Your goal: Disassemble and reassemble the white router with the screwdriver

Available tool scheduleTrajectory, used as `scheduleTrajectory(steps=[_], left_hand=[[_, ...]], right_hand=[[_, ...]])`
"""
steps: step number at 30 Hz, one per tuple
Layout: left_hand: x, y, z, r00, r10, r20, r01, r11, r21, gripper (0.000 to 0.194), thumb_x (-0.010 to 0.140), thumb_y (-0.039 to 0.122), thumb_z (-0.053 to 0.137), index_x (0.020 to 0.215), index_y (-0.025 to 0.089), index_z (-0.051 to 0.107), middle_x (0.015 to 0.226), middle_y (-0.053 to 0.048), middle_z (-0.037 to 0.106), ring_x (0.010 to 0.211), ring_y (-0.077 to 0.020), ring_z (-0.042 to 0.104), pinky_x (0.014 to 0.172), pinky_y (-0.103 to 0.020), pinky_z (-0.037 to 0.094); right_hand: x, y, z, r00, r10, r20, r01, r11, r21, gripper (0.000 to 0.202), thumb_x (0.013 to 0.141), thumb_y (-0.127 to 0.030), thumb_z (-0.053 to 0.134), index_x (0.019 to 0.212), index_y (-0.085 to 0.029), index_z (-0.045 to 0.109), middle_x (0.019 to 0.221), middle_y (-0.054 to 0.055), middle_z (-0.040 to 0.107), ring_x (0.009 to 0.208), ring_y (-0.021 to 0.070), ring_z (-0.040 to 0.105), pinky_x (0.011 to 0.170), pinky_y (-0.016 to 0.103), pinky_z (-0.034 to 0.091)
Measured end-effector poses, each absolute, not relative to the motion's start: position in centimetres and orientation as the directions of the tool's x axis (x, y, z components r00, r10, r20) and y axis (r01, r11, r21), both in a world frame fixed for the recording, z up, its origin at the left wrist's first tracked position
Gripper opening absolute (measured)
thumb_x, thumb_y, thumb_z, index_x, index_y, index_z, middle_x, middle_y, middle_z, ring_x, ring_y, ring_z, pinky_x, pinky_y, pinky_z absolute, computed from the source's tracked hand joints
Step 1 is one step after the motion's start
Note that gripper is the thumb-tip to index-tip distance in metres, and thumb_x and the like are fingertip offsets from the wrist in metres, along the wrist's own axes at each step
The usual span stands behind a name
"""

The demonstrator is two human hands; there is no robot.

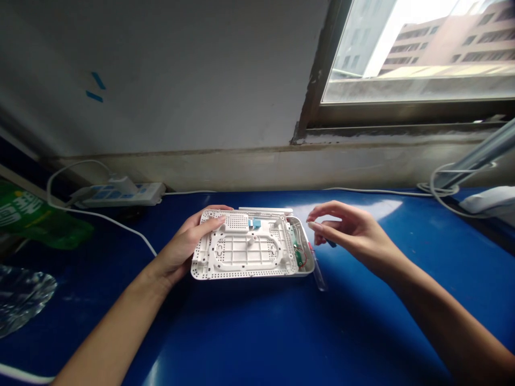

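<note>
My left hand [187, 236] grips the left end of a white plastic device housing [245, 257], thumb on top and fingers behind. The perforated back panel faces me, ribbed inside an oval recess, with a small light-blue piece [255, 223] near its upper edge. At the housing's right end a green circuit board [298, 249] with thin red wires shows in the uncovered part. Just right of that end, my right hand [346, 225] has thumb and index finger pinched together; what they hold, if anything, is too small to make out. Below it lies a clear plastic stick-like piece [319, 276].
A white power strip [120, 194] with a plug and cable lies at the back left. Further left are a green bottle [36, 217] and crumpled clear plastic [24, 297]. A metal pole [478, 153] with coiled white cable stands at the right on the blue table [257, 338].
</note>
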State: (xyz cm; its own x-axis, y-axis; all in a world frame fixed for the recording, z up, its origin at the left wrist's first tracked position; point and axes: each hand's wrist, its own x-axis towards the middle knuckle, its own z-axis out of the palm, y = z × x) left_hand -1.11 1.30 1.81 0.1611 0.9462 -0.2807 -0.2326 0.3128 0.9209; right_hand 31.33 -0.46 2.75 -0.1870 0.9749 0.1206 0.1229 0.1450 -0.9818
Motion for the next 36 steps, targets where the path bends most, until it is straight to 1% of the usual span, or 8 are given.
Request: scheduleTrajectory(steps=[3,8,11,15,18,23,31,36], left_hand=[[-1.1,1.3,1.9,0.177,0.940,-0.292,-0.227,0.328,0.917,0.038,0.084,0.027,0.083,0.120,0.017,0.074,0.114,-0.014,0.081,0.096,-0.0286,0.080,0.081,-0.032,0.067],[-1.2,1.3,2.4,0.157,0.947,-0.280,-0.260,0.313,0.913,0.037,0.084,0.025,0.083,0.119,0.015,0.074,0.114,-0.016,0.080,0.097,-0.0289,0.080,0.082,-0.033,0.066],[-1.4,1.5,2.8,0.118,0.956,-0.270,-0.295,0.293,0.909,0.038,0.082,0.022,0.083,0.118,0.014,0.073,0.114,-0.016,0.080,0.099,-0.0301,0.080,0.084,-0.034,0.066],[-1.8,1.7,2.9,0.118,0.960,-0.253,-0.315,0.278,0.907,0.038,0.081,0.021,0.083,0.117,0.013,0.074,0.111,-0.015,0.081,0.099,-0.0301,0.079,0.084,-0.034,0.066],[-2.0,1.8,2.7,0.117,0.968,-0.222,-0.323,0.249,0.913,0.036,0.082,0.021,0.082,0.116,0.014,0.074,0.112,-0.014,0.081,0.097,-0.0279,0.080,0.084,-0.033,0.065],[-2.1,1.7,2.6,0.072,0.978,-0.197,-0.339,0.210,0.917,0.036,0.082,0.023,0.083,0.117,0.015,0.074,0.108,-0.012,0.081,0.098,-0.0288,0.079,0.086,-0.035,0.065],[-2.1,1.7,2.6,0.072,0.980,-0.184,-0.348,0.197,0.916,0.037,0.080,0.025,0.086,0.114,0.015,0.075,0.105,-0.012,0.082,0.096,-0.0295,0.080,0.084,-0.034,0.064],[-2.1,1.7,2.4,0.095,0.978,-0.188,-0.329,0.209,0.921,0.036,0.081,0.025,0.086,0.114,0.015,0.076,0.107,-0.012,0.082,0.095,-0.0285,0.080,0.084,-0.033,0.064]], right_hand=[[31.2,-0.8,3.0,-0.171,0.969,0.178,0.033,0.186,-0.982,0.021,0.083,-0.032,0.089,0.094,-0.024,0.074,0.104,0.005,0.079,0.093,0.0206,0.079,0.084,0.029,0.066],[31.3,-0.7,3.2,-0.339,0.904,0.261,-0.033,0.266,-0.964,0.021,0.089,-0.030,0.084,0.107,-0.026,0.076,0.131,0.010,0.076,0.127,0.0307,0.069,0.108,0.047,0.059],[31.0,-0.1,3.4,-0.317,0.900,0.299,0.117,0.350,-0.929,0.019,0.096,-0.036,0.076,0.111,-0.024,0.078,0.122,0.011,0.080,0.117,0.0297,0.075,0.101,0.044,0.063],[30.2,1.1,4.0,-0.349,0.870,0.348,0.400,0.474,-0.784,0.031,0.094,-0.038,0.076,0.121,-0.024,0.071,0.088,0.005,0.084,0.077,0.0245,0.081,0.077,0.038,0.067],[29.2,2.3,4.8,-0.391,0.828,0.402,0.533,0.559,-0.635,0.020,0.090,-0.039,0.079,0.102,-0.024,0.073,0.076,0.003,0.082,0.059,0.0200,0.075,0.061,0.032,0.060],[27.8,3.9,5.3,-0.471,0.778,0.416,0.552,0.628,-0.549,0.014,0.088,-0.037,0.079,0.085,-0.023,0.077,0.071,0.001,0.079,0.057,0.0164,0.070,0.057,0.028,0.054],[26.9,4.9,4.1,-0.540,0.689,0.484,0.560,0.723,-0.404,0.016,0.097,-0.032,0.071,0.093,-0.022,0.082,0.075,0.003,0.079,0.057,0.0140,0.065,0.058,0.026,0.050],[26.7,4.8,3.7,-0.658,0.536,0.529,0.579,0.809,-0.101,0.023,0.106,-0.030,0.060,0.105,-0.021,0.082,0.098,0.008,0.077,0.073,0.0167,0.067,0.063,0.029,0.049]])
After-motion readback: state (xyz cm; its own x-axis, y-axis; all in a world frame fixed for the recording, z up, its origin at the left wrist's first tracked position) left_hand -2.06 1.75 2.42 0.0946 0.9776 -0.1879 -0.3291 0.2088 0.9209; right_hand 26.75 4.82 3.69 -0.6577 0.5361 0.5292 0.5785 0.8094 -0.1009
